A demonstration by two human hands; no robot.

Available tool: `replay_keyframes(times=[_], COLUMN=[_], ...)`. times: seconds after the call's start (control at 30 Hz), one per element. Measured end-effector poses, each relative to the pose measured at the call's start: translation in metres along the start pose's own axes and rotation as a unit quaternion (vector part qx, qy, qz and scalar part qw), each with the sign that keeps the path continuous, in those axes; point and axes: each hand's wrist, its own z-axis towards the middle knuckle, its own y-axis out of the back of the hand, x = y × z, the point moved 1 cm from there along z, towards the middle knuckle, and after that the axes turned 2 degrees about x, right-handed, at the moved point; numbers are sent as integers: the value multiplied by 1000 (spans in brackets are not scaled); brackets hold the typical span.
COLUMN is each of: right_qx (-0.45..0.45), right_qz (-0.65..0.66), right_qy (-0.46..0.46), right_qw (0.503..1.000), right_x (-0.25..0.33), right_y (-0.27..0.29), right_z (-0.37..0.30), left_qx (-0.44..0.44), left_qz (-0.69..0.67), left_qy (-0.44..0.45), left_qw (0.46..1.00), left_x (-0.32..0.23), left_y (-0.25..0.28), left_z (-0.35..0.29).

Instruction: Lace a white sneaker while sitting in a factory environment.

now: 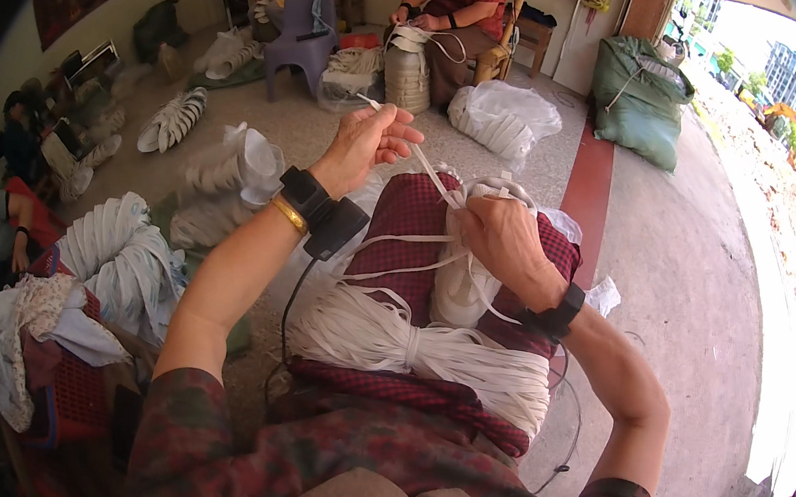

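Note:
A white flat shoelace point(434, 174) runs taut between my two hands. Near its upper end my left hand point(371, 144) pinches it, and a short tip sticks out beyond the thumb. My right hand point(503, 242) is closed on the lace lower down, its fingertips partly hidden, against the top of a white stack that looks like nested shoe uppers point(460, 296). This stack stands between my knees, and loose lengths of lace loop around it. Across my lap lies a thick bundle of white laces point(416, 347), tied at its middle.
Stacks of pale shoe uppers point(115, 249) lie at the left beside a red basket point(81, 403) with cloth over it. Ahead are a purple chair point(302, 43), a plastic-wrapped bundle point(503, 120) and a big green sack point(642, 105). Other people sit working at the back and left.

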Motion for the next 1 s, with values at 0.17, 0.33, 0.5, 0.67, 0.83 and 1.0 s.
replay_keyframes(times=[0.17, 0.33, 0.5, 0.67, 0.83, 1.0], right_qx=[-193, -373, 58, -80, 25, 59], right_qz=[270, 39, -121, 67, 61, 341], right_qy=[-281, -451, -456, -120, 15, -148], right_qw=[901, 809, 880, 987, 998, 926], right_x=[-73, -252, -201, -80, -35, -51], right_y=[64, 145, 100, 60, 38, 38], right_z=[-42, -181, -164, -89, -63, -65], left_qx=[-238, -271, -151, 152, 209, 190], left_qz=[-63, -49, 456, 461, 442, 464], left_qy=[-18, 39, 72, -188, -181, -185], left_qw=[969, 961, 874, 854, 853, 845], left_x=[27, 42, 19, 17, 29, 21], left_y=[119, 217, 78, -52, -69, -77], left_z=[-8, -33, -53, -81, -67, -60])
